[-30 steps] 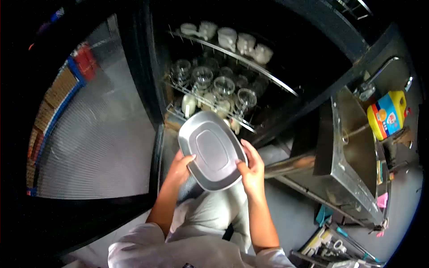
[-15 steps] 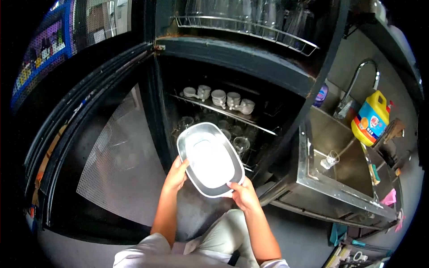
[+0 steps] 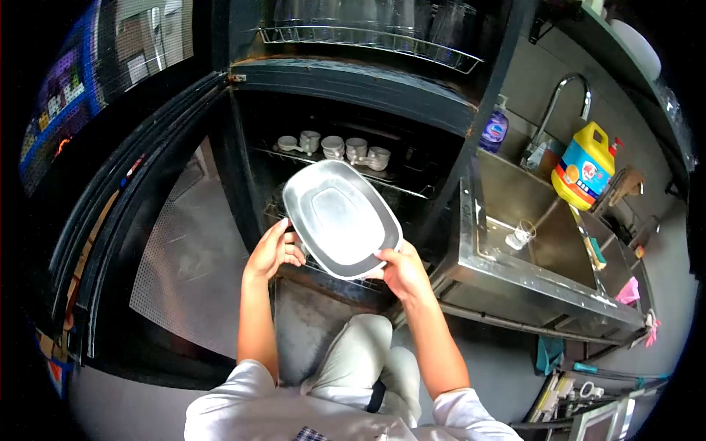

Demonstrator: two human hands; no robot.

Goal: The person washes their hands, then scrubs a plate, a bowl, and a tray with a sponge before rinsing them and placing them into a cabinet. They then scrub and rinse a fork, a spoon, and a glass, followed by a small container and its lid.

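Note:
An oval metal pan with a shiny inside is tilted in front of the open cabinet. My right hand grips its lower right rim, thumb on the inner side. Beside the left rim is my left hand, its fingers apart and holding nothing; whether a fingertip still touches the rim I cannot tell. Behind the pan, small white cups stand in stacks on a cabinet shelf. The pan hides much of the lower rack.
Tall glasses stand on the upper wire rack. The cabinet door hangs open on the left. At right, a steel sink holds a clear glass, with a yellow jug and purple bottle behind.
My left hand has let go of the pan's left side and its fingers have spread. The pan, in my right hand, has moved up toward the shelves. The view has shifted right.

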